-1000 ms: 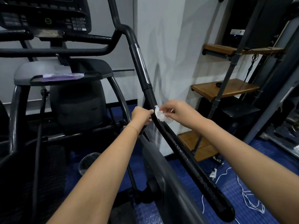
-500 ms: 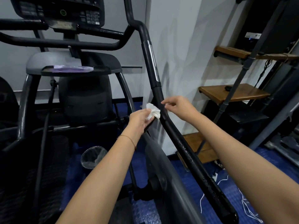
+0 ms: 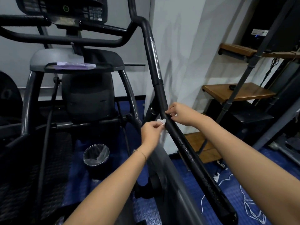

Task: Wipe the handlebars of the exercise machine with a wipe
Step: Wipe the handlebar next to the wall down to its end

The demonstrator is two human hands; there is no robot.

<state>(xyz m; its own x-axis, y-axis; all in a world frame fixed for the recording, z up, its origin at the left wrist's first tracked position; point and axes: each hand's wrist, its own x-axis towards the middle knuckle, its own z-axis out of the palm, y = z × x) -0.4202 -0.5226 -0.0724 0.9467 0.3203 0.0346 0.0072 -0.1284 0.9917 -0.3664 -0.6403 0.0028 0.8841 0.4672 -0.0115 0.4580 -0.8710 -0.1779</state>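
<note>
- My left hand (image 3: 151, 133) is closed on the wipe (image 3: 161, 121). Thumb and fingertips pinch the crumpled white wad, and a loose end hangs down past my palm.
- The wad sits just left of the handlebar (image 3: 193, 157), beside it rather than wrapped round it. I cannot tell whether it is touching.
- My right hand (image 3: 180, 113) is just across the bar and a little above the left one. Its fingers are curled with the tips on the bar. I cannot tell whether they grip it or only rest there.
- The handlebar slants between my two hands. It climbs away from them to a chrome strip (image 3: 156, 60) and runs down under my right forearm to its rounded end.
- Below my hands the bar glistens with droplets, and above them it looks dull. I judge I am partway through wiping this bar, with the lower stretch done and the upper one left.
- Next I should fold the wipe round the bar, close my left hand over it and slide it up toward the chrome strip. My right hand would steady the bar or move clear.
- Down and left of my left hand a bin (image 3: 96, 154) stands on the floor.
- Beyond the bin are a tray (image 3: 113, 68) holding a purple packet (image 3: 74, 65) and, higher, the console (image 3: 65, 8).
- To the right of my right hand are wooden shelves (image 3: 235, 91).
</note>
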